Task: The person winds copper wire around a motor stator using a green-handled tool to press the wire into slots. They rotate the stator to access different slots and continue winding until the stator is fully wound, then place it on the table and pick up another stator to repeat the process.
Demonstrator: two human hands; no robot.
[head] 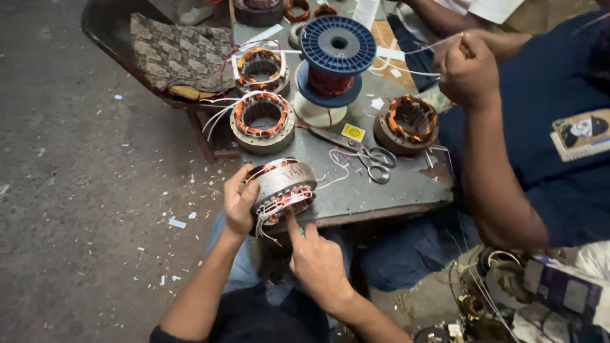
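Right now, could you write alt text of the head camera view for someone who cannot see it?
A person's left hand steadies a round motor stator with copper windings at the edge of a metal table, while the right hand touches its underside, holding a small green tool. Nearby lie scissors, a blue wire spool and more stators; a co-worker's hand pulls white strands.
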